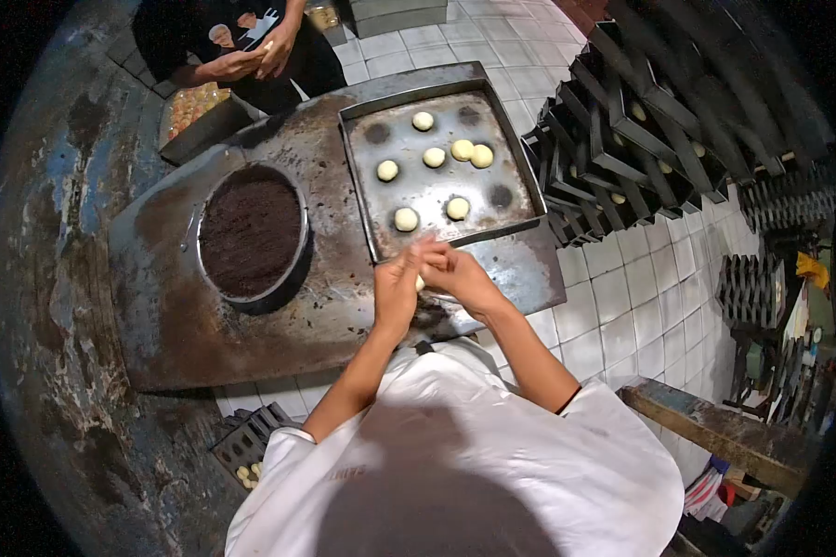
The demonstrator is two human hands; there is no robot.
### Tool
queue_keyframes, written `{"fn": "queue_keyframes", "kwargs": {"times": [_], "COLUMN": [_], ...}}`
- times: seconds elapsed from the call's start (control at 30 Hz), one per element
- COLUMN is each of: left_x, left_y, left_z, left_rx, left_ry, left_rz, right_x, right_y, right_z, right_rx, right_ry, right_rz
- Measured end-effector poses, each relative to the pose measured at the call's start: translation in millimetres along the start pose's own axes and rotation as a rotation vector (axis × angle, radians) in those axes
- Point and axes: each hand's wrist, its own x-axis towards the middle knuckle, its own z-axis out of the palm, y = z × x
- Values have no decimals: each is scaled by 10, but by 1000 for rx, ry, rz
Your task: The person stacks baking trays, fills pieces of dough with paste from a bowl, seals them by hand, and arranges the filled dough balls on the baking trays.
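Observation:
My left hand point(398, 290) and my right hand point(460, 281) meet in front of me, just off the near edge of a square metal baking tray point(539, 209). Their fingers are closed together and slightly blurred. Between them a bit of a pale dough ball point(420, 283) shows; the rest is hidden by the hands. On the tray sit several round dough balls, such as one near ball point(406, 219) at the left and another ball point(457, 208) to its right. Two balls point(472, 152) touch each other towards the back right.
A round pan of dark brown crumbly filling point(253, 232) stands left on the worn metal table point(167, 339). Across it a person in black point(241, 46) holds their hands together. Stacked dark trays point(613, 130) rise at the right. A wooden beam point(715, 432) lies right.

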Motion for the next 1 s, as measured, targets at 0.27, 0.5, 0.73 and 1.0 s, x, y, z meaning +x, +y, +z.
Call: {"fn": "queue_keyframes", "kwargs": {"times": [0.27,0.5,0.73,1.0], "left_x": [38,-777,-1622,-1575], "left_y": [-210,-548,-667,-706], "left_z": [222,-710,-1042,-906], "left_rx": [120,165,-47,-19], "left_ry": [-2,573,961,935], "left_rz": [-195,-491,-417,-432], "right_x": [607,1584,2400,2541], "right_y": [327,1185,1092,1353], "right_z": [-1575,-2555,-2629,-2653], "right_rx": [-306,-1302,-1307,-1242], "right_ry": [-104,169,531,515], "right_rz": [199,-271,-522,-446]}}
